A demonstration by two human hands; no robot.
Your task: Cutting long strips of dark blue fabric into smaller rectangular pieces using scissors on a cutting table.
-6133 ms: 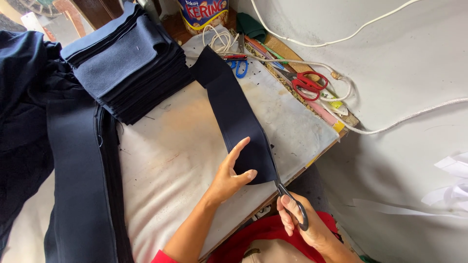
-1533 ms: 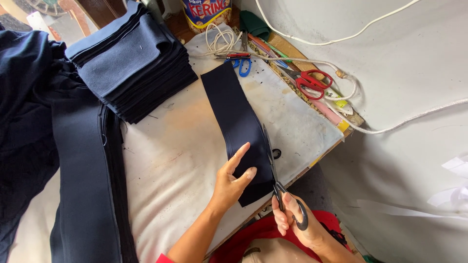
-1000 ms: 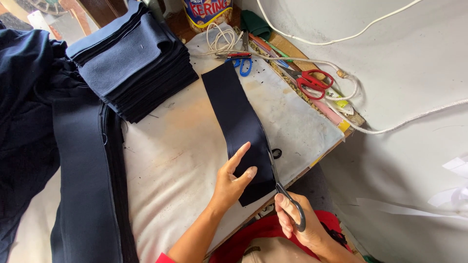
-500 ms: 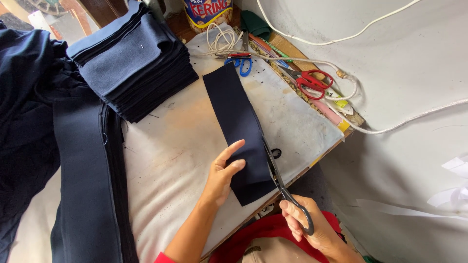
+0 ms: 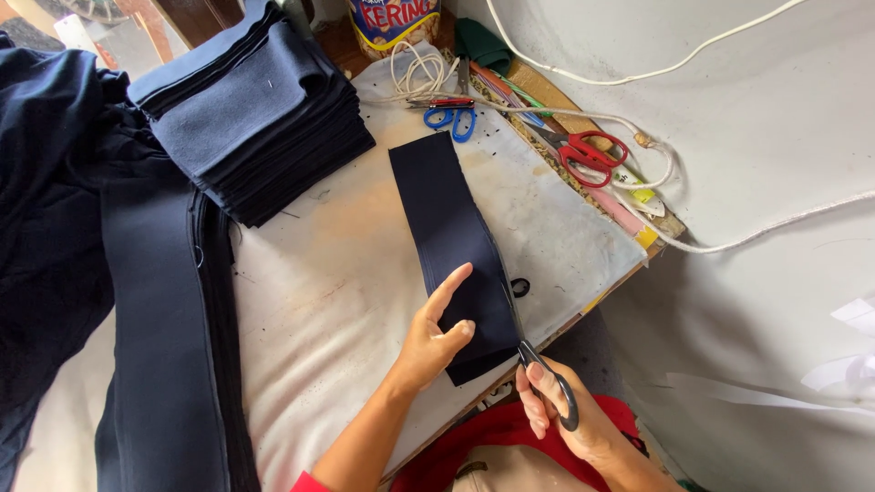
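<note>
Navy-blue cloth, a long narrow strip of stacked fabric layers (image 5: 453,241), lies lengthwise on the stained white padded worktable (image 5: 337,292), its near end at the table's front edge. The left hand (image 5: 436,335) rests on that near end, index finger stretched out flat along the cloth and the other fingers loosely curled, pinning it and gripping nothing. The right hand (image 5: 558,410) is closed through the loops of black-handled shears (image 5: 533,353), whose blades run up along the strip's right edge.

At the far edge of the table stands a round container with a blue, red and yellow printed label (image 5: 395,20), only its lower part in view. Beside it lie a coil of white cord (image 5: 415,73), small blue-handled scissors (image 5: 453,117) and red-handled scissors (image 5: 583,150); a white cable (image 5: 656,73) runs along the pale wall. A tall stack of cut navy-blue fabric pieces (image 5: 251,118) sits at the table's back left, and long navy-blue fabric panels (image 5: 159,319) hang down the left side.

Compared with half a second earlier, the left index finger is now extended where the fingers were bent, and the right hand has come nearer the strip's end. Six seconds earlier the strip reached up against the stack; it now lies clear of it.
</note>
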